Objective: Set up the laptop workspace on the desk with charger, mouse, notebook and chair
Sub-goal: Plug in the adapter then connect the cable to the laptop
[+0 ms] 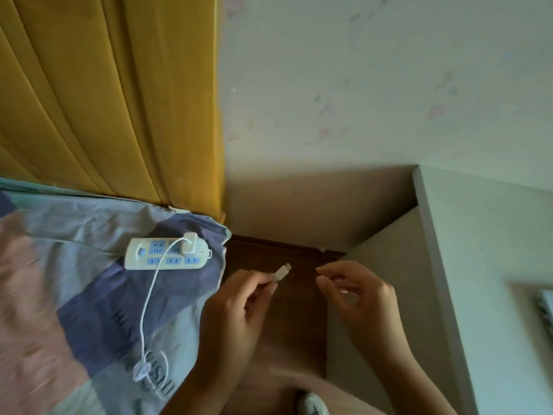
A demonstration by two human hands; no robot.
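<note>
A white charger plug (190,241) sits in a white power strip with blue sockets (167,253) lying on the bed's patterned quilt. Its thin white cable (148,301) runs down across the quilt through a small cable clip (140,370). My left hand (236,319) pinches the cable's connector end (282,272), holding it up over the gap between bed and desk. My right hand (359,295) hovers just right of the connector with loosely curled fingers, holding nothing. The laptop shows only as a sliver at the right edge (546,307).
The patterned quilt (74,280) covers the bed on the left. A yellow curtain (104,94) hangs behind it. The pale desk (493,265) stands on the right against the wall. Dark wooden floor (287,310) shows in the narrow gap between them.
</note>
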